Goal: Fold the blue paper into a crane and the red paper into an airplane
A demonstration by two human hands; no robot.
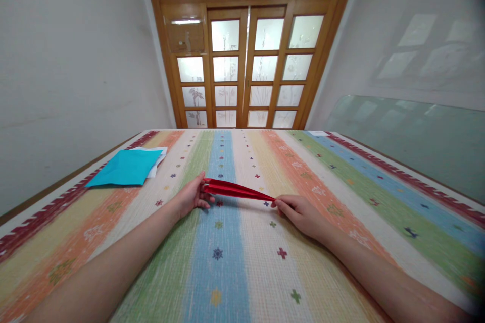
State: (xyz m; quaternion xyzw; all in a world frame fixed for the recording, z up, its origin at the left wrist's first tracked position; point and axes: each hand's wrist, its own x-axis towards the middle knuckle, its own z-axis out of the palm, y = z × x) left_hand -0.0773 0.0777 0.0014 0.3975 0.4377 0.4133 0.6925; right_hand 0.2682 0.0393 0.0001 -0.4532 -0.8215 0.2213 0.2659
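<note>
A strip of red folded paper stretches between my two hands, a little above the striped tablecloth. Its pleats spread apart toward the left and come together at the right tip. My left hand grips the wider left end, thumb on top, the other fingers partly curled beneath. At the narrow right end, my right hand pinches the paper between thumb and fingers.
Blue sheets of paper lie at the left with white paper under them. A small white piece rests at the far edge. Walls flank the table, and wooden glazed doors stand beyond it.
</note>
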